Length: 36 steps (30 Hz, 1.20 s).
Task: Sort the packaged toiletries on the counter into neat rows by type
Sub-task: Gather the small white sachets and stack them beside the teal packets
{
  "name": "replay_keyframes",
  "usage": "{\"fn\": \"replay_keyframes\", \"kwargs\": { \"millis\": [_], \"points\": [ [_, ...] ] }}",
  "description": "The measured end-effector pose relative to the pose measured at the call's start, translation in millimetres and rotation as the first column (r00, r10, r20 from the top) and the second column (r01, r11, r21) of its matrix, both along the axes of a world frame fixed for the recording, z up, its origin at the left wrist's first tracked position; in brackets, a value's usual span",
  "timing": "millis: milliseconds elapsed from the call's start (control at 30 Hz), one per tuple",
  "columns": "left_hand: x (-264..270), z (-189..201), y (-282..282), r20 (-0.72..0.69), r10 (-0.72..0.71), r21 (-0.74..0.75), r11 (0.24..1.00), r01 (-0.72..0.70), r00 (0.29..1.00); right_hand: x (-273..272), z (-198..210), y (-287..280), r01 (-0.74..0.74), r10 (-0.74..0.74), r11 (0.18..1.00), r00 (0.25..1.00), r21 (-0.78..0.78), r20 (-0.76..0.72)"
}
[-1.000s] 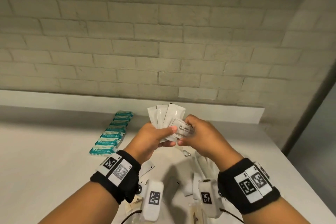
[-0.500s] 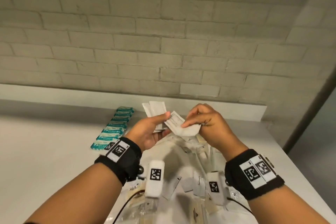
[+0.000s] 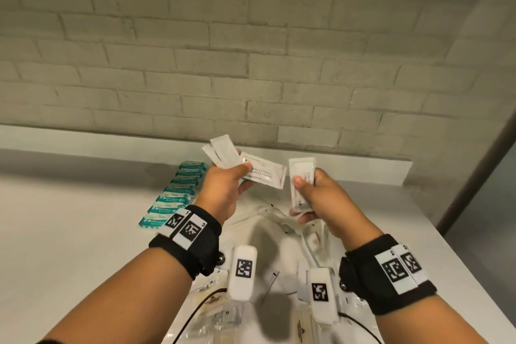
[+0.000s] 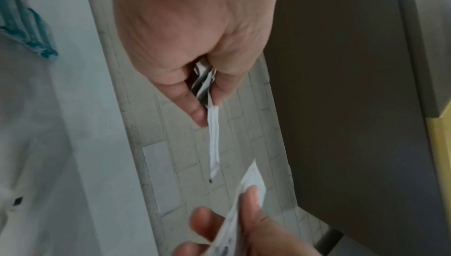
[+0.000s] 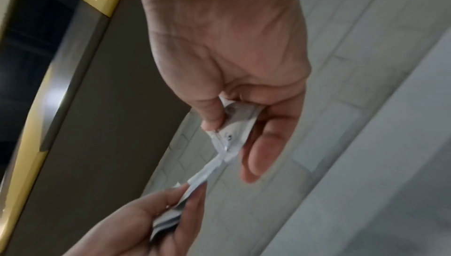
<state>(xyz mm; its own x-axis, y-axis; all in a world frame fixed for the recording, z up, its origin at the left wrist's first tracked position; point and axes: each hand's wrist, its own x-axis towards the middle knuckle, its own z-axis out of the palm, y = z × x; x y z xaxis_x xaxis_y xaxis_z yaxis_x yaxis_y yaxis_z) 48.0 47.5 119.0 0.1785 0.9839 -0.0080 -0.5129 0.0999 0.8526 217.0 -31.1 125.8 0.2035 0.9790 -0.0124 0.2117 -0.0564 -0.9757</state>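
Note:
Above the white counter (image 3: 69, 246) my left hand (image 3: 223, 190) grips a fan of several white sachets (image 3: 223, 155), the front one printed with dark text (image 3: 265, 173). In the left wrist view the left hand (image 4: 207, 94) pinches them edge-on between thumb and fingers. My right hand (image 3: 312, 195) holds a small stack of white sachets (image 3: 300, 179) upright, a little to the right of the left hand's fan and apart from it. The right wrist view shows the right hand (image 5: 234, 125) pinching its sachets (image 5: 231, 133). A row of teal packets (image 3: 176, 193) lies on the counter at the left.
A loose pile of white and clear packets (image 3: 293, 232) lies on the counter below my hands, reaching toward the near edge. A brick wall (image 3: 251, 64) rises behind a low ledge (image 3: 83, 139). The counter ends at the right at a dark gap (image 3: 474, 176).
My hands have drawn apart: the right hand pulled away to the right with its own sachets, while the left keeps the fan with the printed sachet now in it.

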Motion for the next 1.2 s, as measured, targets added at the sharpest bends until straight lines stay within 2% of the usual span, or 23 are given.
{"fn": "replay_keyframes", "kwargs": {
  "millis": [67, 100, 200, 267, 300, 433, 533, 600, 633, 700, 767, 867, 900, 967, 1033, 1067, 1133, 1200],
  "points": [
    [1, 0, 0, 0.046, 0.019, -0.035, 0.999, -0.018, 0.999, -16, -9, 1, -0.092, 0.088, 0.995, 0.994, -0.049, -0.071],
    [1, -2, -2, 0.047, -0.002, -0.068, 0.998, 0.005, 0.999, -21, -14, 3, -0.106, 0.104, 0.993, 0.993, -0.043, -0.061],
    [2, -12, -14, -0.059, -0.161, -0.191, 0.97, 0.147, 0.985, -26, -17, 18, 0.007, -0.007, 0.999, 1.0, 0.041, 0.007],
    [4, -21, -21, -0.177, -0.251, -0.25, 0.947, 0.203, 0.952, -21, -10, 25, 0.077, -0.077, 0.994, 0.997, 0.079, -0.003],
    [4, -26, -24, -0.191, -0.277, -0.259, 0.94, 0.223, 0.942, -20, -7, 26, 0.074, -0.073, 0.994, 0.997, 0.079, -0.011],
    [5, -33, -28, -0.184, -0.363, -0.22, 0.921, 0.321, 0.914, -24, -12, 27, -0.028, 0.029, 0.999, 0.999, 0.033, -0.032],
    [0, -29, -27, -0.101, -0.403, -0.234, 0.899, 0.372, 0.91, -18, -14, 28, 0.123, -0.107, 0.989, 0.98, 0.086, -0.166],
    [-6, -27, -25, -0.073, -0.433, -0.237, 0.882, 0.406, 0.898, -7, -11, 25, 0.154, -0.128, 0.983, 0.965, 0.099, -0.229],
    [-9, -26, -25, -0.106, -0.445, -0.227, 0.882, 0.414, 0.889, -3, -9, 24, 0.109, -0.085, 0.99, 0.964, 0.084, -0.252],
    [-12, -25, -26, -0.212, -0.453, -0.193, 0.888, 0.418, 0.866, -2, -6, 19, -0.071, 0.075, 0.997, 0.957, 0.022, -0.28],
    [-11, -26, -26, -0.278, -0.477, -0.18, 0.878, 0.443, 0.834, -7, -6, 19, -0.197, 0.189, 0.98, 0.964, -0.025, -0.186],
    [-10, -26, -24, -0.25, -0.522, -0.198, 0.852, 0.485, 0.815, -9, 2, 20, -0.126, 0.139, 0.986, 0.983, 0.112, -0.12],
    [-11, -26, -22, -0.221, -0.522, -0.211, 0.85, 0.482, 0.824, -5, 5, 20, -0.123, 0.145, 0.974, 0.984, 0.189, -0.106],
    [-11, -23, -19, -0.151, -0.484, -0.219, 0.867, 0.448, 0.862, 6, 11, 19, -0.224, 0.215, 0.939, 0.975, 0.261, 0.065],
    [-10, -21, -15, -0.103, -0.375, -0.2, 0.915, 0.35, 0.921, 13, 8, 18, -0.332, 0.281, 0.928, 0.922, 0.17, 0.268],
    [-10, -21, -12, -0.106, -0.315, -0.177, 0.939, 0.294, 0.943, 14, 4, 17, -0.349, 0.305, 0.931, 0.904, 0.105, 0.299],
    [-9, -22, -8, -0.121, -0.23, -0.113, 0.97, 0.217, 0.966, 20, -5, 14, -0.314, 0.301, 0.949, 0.925, 0.018, 0.232],
    [-10, -24, -5, -0.115, -0.18, -0.079, 0.982, 0.172, 0.977, 28, -16, 8, -0.239, 0.237, 0.971, 0.958, -0.01, 0.16]
  ]
}}
